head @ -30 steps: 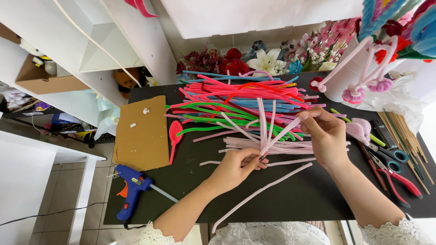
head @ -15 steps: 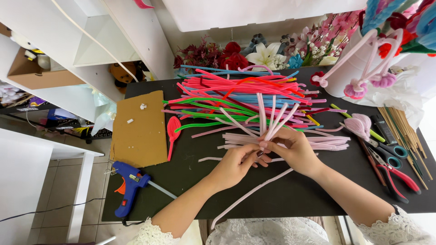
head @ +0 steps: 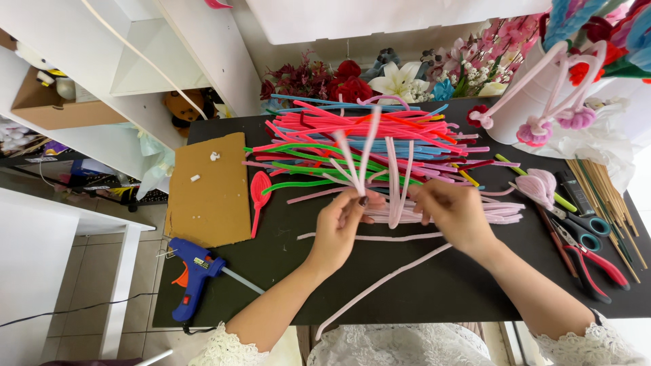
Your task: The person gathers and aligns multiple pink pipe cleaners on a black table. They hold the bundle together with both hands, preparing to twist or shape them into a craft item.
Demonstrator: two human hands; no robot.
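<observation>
My left hand pinches the lower ends of several pale pink pipe cleaners that fan upward. My right hand holds the base of more pale pink pipe cleaners, two of them bent into a tall loop. Both hands hover over a black table, just in front of a big heap of pink, green, blue and red pipe cleaners. A bundle of pale pink stems lies flat beside my right hand. Two long pale pink stems lie loose on the table near my wrists.
A blue glue gun and a cardboard sheet sit at the table's left. Scissors, red pliers and wooden sticks lie on the right. A white vase and artificial flowers line the far edge.
My hands have drawn apart, splitting the upright pale pink stems into two groups. The stems stand taller above the pile than before.
</observation>
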